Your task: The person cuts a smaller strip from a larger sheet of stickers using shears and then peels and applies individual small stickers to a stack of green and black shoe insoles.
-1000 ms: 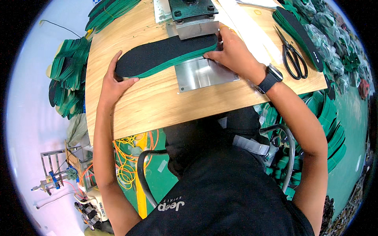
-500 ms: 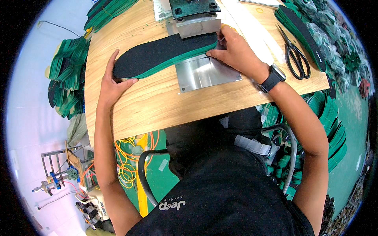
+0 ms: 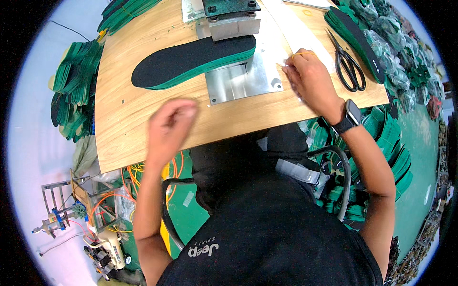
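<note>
Your left hand [image 3: 168, 127] hangs blurred over the wooden table [image 3: 143, 138] near its front edge, fingers curled loosely, holding nothing, forearm coming up from below. Your right hand [image 3: 310, 78] sits palm-down w/ wrist bent, just right of the metal plate [image 3: 241, 82], fingertips pinched at smth thin & pale; can't tell what exactly. The black-and-green insole [image 3: 191, 61] lies flat, toe end under the press head [image 3: 231, 16], heel pointing left. Scissors [image 3: 348, 64] lie just right of your right hand.

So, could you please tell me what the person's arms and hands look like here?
Both forearms are bare, without gloves. The right hand has a black square-faced smartwatch strapped at its wrist. The left hand is motion-blurred and shows nothing worn. A black short-sleeved shirt covers the shoulders.
</note>
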`<action>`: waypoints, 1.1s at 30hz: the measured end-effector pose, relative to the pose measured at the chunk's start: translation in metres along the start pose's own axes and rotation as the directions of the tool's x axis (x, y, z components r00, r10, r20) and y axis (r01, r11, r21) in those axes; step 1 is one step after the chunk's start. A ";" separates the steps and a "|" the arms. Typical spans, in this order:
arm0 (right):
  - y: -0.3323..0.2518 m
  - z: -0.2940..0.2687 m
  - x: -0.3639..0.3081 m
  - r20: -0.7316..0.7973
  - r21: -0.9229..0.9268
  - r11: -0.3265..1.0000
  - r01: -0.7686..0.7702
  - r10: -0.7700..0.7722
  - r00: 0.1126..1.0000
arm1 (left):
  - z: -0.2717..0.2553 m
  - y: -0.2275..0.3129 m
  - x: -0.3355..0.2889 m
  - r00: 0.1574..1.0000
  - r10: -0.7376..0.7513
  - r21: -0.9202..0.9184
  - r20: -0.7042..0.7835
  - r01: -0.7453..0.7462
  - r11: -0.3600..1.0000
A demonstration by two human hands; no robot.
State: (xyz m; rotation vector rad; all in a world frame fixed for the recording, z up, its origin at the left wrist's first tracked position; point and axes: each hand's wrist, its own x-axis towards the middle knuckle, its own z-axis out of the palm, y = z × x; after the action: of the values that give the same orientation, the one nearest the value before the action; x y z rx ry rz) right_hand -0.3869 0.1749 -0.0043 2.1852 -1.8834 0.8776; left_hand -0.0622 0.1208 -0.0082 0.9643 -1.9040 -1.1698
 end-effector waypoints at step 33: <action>0.035 -0.105 -0.060 0.174 0.692 0.576 -0.435 0.452 0.875 | 0.101 0.049 0.037 0.909 -0.283 -0.477 0.305 0.403 0.781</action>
State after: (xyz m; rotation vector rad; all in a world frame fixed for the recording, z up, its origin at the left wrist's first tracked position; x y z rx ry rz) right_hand -0.4593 0.2667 0.0427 1.9769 -2.4195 2.0348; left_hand -0.1770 0.1453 0.0075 0.9134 -1.4406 -1.9692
